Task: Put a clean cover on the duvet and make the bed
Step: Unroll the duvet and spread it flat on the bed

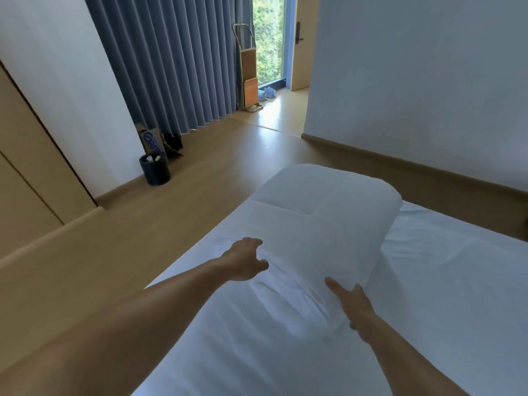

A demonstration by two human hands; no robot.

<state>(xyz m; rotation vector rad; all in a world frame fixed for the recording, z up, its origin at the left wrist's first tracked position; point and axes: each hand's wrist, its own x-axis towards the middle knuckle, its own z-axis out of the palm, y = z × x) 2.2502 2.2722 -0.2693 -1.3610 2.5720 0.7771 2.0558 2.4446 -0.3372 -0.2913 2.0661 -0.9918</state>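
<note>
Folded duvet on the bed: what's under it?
The folded duvet lies on the white sheet, which shows to either side and in front of it. Anything directly beneath it is covered. The right hand presses against its near end.

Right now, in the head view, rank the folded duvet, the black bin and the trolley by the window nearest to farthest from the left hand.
1. Folded duvet, at the left hand, on the bed.
2. Black bin, on the floor, off to the left.
3. Trolley, far back beside the window.
</note>
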